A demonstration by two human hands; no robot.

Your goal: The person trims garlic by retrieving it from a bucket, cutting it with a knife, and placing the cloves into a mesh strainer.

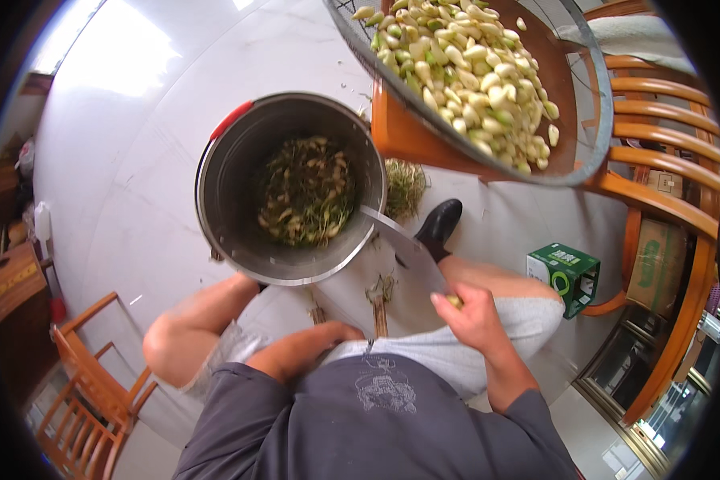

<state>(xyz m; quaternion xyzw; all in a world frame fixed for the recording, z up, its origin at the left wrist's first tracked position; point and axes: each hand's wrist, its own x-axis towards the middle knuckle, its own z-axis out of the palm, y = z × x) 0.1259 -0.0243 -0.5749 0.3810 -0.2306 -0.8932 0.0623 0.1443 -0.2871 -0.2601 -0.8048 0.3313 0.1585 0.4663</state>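
My right hand (469, 315) grips a broad-bladed knife (411, 249). Its blade slants up and left, and its tip overlaps the near-right rim of a deep metal pot (367, 255). A small yellowish piece shows by my thumb; whether it is the handle or a bulb I cannot tell. Inside the pot lies a mass of pale bulbs and green trimmings (306, 192). My left hand (347, 331) is low between my thighs, its fingers hidden. Below the pot, near that hand, stand narrow wooden pieces (380, 318) with green scraps on one top.
A wire-mesh basket (603, 114) of trimmed pale bulbs (474, 78) rests on a wooden chair (660, 129) at upper right. Cut roots and stalks (405, 186) lie beside the pot. A green carton (564, 276) stands right of my knee; another wooden chair (96, 372) is at lower left.
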